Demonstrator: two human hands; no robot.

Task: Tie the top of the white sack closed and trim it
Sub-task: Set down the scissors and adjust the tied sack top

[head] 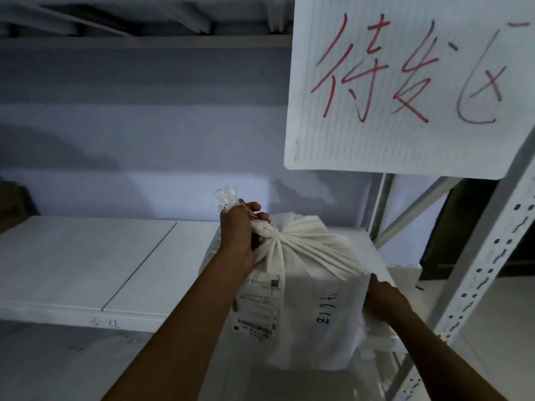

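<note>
Head view: bulging white cloth sack (312,299) at right end of pale shelf board (86,256). Left hand (237,230) fisted round gathered neck (267,230), slanting up-left. Right hand (385,296) against sack's right side, grip unclear.

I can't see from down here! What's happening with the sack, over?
Left grip holds bunched top of sack. Right grip against its side, hold unclear. Sack on shelf, frayed end untrimmed. Paper sign hangs above, clear of hands.
</note>
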